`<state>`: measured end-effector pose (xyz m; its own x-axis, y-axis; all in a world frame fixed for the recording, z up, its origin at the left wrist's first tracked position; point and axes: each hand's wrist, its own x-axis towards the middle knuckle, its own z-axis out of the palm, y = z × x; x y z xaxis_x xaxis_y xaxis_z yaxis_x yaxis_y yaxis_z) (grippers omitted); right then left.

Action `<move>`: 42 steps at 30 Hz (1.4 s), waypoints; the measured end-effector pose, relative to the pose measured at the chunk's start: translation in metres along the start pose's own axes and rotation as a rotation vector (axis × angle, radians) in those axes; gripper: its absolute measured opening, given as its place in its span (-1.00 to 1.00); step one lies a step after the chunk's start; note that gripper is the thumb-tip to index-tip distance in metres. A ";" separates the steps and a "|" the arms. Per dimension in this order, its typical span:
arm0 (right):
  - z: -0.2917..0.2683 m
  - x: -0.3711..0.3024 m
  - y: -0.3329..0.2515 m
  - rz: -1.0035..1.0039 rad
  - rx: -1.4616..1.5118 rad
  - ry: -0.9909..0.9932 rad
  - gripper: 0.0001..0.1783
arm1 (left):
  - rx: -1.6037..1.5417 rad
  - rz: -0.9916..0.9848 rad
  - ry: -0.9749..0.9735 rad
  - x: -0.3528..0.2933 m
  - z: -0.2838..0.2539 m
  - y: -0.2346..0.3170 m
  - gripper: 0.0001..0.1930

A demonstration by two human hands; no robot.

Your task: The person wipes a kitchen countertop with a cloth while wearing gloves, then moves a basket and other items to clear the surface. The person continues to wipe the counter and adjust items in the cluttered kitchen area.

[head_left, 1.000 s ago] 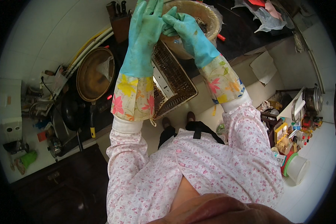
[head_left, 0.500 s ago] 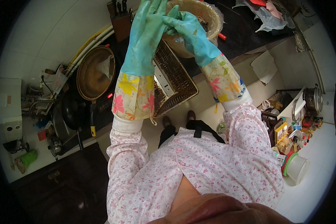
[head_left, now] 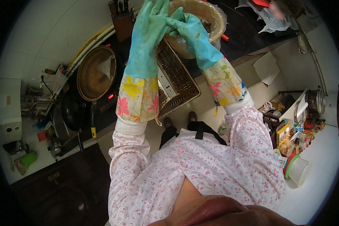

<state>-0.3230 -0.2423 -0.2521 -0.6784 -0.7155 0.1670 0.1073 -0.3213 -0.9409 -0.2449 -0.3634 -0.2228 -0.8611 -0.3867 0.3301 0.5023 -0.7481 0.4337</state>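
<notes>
Both my hands wear teal rubber gloves with flowered cuffs and are raised over a dark counter. My left hand (head_left: pixel 148 34) points away from me with its fingers straight and slightly apart, holding nothing. My right hand (head_left: pixel 190 32) comes in from the right and pinches the fingertips of the left glove. Below them lies a brown rectangular mesh basket (head_left: pixel 179 81), tilted over the counter's edge. A round tan bowl (head_left: pixel 211 17) with dark bits in it stands behind my right hand.
A round brown pan (head_left: pixel 96 73) sits on a cooker at the left, with a black pan (head_left: pixel 69 111) nearer me. A knife block (head_left: pixel 120 20) stands at the back. Bottles, a steel pot (head_left: pixel 314 101) and a white tub (head_left: pixel 299 169) crowd the floor at right.
My right hand's fingers have shifted a little along the left glove's fingertips. Both arms stay raised in almost the same place.
</notes>
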 end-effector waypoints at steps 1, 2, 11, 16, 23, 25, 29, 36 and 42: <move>-0.001 0.001 0.001 0.004 -0.001 0.004 -0.73 | -0.027 -0.007 0.002 0.001 0.001 -0.001 -0.47; -0.002 0.002 0.001 0.008 -0.002 0.007 -0.73 | -0.054 -0.013 0.004 0.001 0.002 -0.001 -0.46; -0.001 0.004 0.006 -0.023 -0.030 0.012 -0.74 | 0.486 0.031 -0.051 0.003 0.006 0.001 -0.47; 0.002 0.001 -0.005 0.022 0.002 -0.032 -0.74 | 0.100 0.001 -0.020 -0.002 0.008 0.005 -0.46; -0.005 0.002 0.006 -0.029 -0.006 -0.039 -0.78 | 0.104 0.004 -0.143 -0.006 -0.009 0.004 -0.43; -0.004 0.003 0.008 -0.025 0.000 -0.050 -0.77 | 0.181 0.014 -0.147 -0.006 -0.008 0.006 -0.40; -0.001 0.001 0.005 0.012 0.008 -0.010 -0.76 | 0.077 -0.018 -0.002 -0.008 0.016 0.003 -0.45; 0.000 0.000 -0.003 0.025 -0.003 -0.024 -0.83 | 0.187 0.022 -0.036 -0.003 -0.002 -0.001 -0.43; -0.004 0.000 0.003 -0.022 -0.007 -0.082 -0.79 | 0.053 -0.014 -0.060 -0.005 -0.009 0.002 -0.44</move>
<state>-0.3251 -0.2407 -0.2556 -0.6190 -0.7566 0.2108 0.0877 -0.3333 -0.9387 -0.2401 -0.3676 -0.2307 -0.8627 -0.3419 0.3727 0.4948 -0.7229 0.4823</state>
